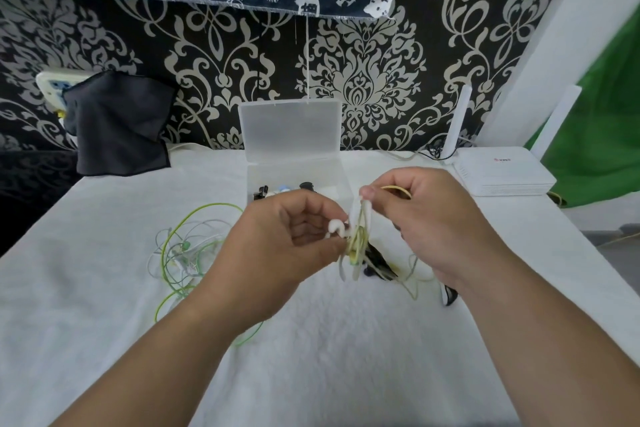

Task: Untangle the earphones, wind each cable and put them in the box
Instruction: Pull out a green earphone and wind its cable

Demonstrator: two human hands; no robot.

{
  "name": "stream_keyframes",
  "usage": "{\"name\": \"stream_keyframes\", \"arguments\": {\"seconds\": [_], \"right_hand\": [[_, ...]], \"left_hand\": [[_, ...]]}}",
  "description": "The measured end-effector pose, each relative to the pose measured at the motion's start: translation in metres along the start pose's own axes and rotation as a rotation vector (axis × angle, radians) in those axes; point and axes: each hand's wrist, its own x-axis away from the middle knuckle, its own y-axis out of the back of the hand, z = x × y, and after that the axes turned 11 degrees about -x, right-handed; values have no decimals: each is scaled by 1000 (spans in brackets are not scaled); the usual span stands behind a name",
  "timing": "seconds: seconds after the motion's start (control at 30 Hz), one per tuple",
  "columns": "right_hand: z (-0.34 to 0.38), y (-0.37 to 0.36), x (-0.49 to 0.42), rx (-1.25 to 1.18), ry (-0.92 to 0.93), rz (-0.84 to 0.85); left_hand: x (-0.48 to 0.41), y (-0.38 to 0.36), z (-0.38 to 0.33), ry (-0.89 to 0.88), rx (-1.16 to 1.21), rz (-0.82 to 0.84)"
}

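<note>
- Light is soft, even and fairly bright, without glare.
- The white cloth point(104, 253) looks washed out, its texture faint.
- Shadows are weak, only pale grey beneath the forearms point(173, 357).
- The cables point(358, 236) between left hand point(294, 236) and right hand point(426, 218) are blurred.
- Wide-angle bending curves the wallpaper point(467, 28) and antennas point(457, 121) toward the edges.

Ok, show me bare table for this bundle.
Bare: between the dark cloth and the box; the table's near strip between your arms. Crowded: cable tangle by the left hand, black earphones under the right hand and bundle.
</note>
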Motion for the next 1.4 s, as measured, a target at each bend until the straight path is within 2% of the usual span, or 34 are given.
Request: {"name": "stream_keyframes", "arguments": {"seconds": [0.13, 0.27, 0.47, 0.6, 0.73, 0.83, 1.0, 1.1, 1.23, 1.33, 1.4], "right_hand": [[-12, -9, 1, 42, -178, 193], [-14, -22, 7, 31, -167, 368], [-7, -27, 14, 10, -161, 506], [-1, -26, 14, -35, -105, 422], [-2, -25, 11, -109, -63, 282], [-1, -25, 12, -151, -27, 241], [6, -21, 11, -161, 42, 226], [12, -11, 11, -118, 77, 202], [12, -4, 8, 55, 161, 114], [7, -1, 5, 110, 186, 53], [4, 0, 3, 89, 135, 45]], "left_hand": [[-2, 0, 1, 17, 199, -122], [-8, 6, 7, 81, 342, -237], [-10, 10, 13, 159, 393, -322], [-11, 13, 15, 152, 261, -384], [-11, 14, 15, 143, 190, -384], [-11, 11, 15, 123, 78, -388], [-9, 6, 14, 31, -260, -349], [-5, 4, 15, -17, -415, -260], [-1, 0, 9, -31, -403, -119], [-1, -2, 4, -4, -268, -20], [-1, -1, 5, 17, -151, 13]]}}
